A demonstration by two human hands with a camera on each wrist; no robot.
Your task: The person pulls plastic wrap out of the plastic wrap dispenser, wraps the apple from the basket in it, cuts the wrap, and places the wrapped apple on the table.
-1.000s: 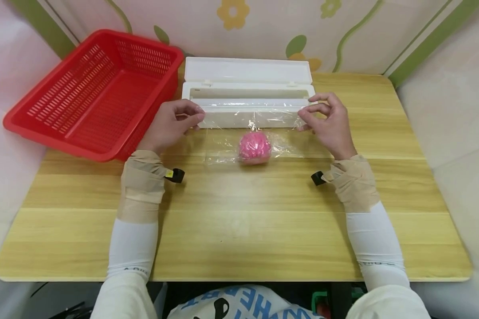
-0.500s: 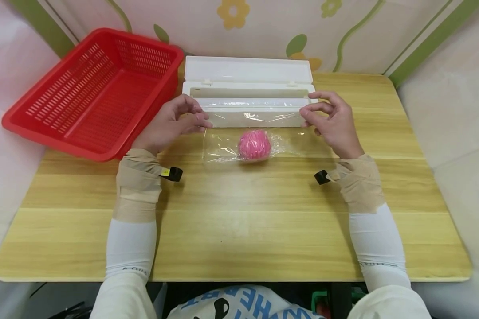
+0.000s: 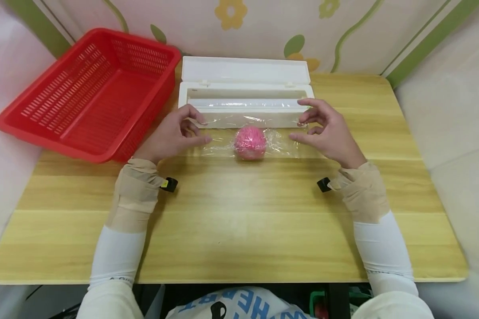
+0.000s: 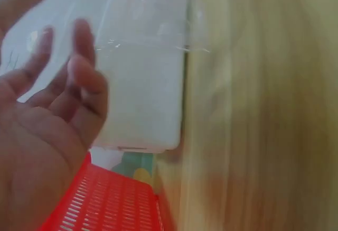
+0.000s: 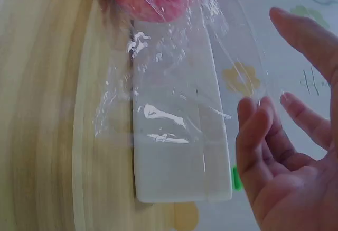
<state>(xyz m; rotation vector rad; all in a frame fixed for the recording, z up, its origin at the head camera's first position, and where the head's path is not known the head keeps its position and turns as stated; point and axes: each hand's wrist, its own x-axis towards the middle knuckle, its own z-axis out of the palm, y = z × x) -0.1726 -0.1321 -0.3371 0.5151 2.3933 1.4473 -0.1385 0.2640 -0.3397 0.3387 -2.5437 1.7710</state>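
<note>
A pink ball point(image 3: 250, 142) lies on the table in front of a white cling film dispenser point(image 3: 191, 118), whose lid is raised. Clear cling film point(image 5: 163, 117) runs from the dispenser's roll over the ball, with loose wrinkled ends at both sides. My left hand point(image 3: 170, 135) hovers by the film's left end, thumb and index finger spread apart, holding nothing visible. On the opposite side my right hand point(image 3: 327, 130) has its thumb apart from loosely bent fingers. In the right wrist view those fingers are close to the film's edge; whether they touch it I cannot tell.
A red plastic basket point(image 3: 127, 119) stands at the back left, close to my left forearm. Behind the dispenser is a wall covering with flower prints point(image 3: 230, 12). The wooden table point(image 3: 239, 230) extends toward me.
Both hands have loosened their pinch on the film and spread thumb from fingers. The film has sunk onto the ball, and both wrists have shifted slightly toward me.
</note>
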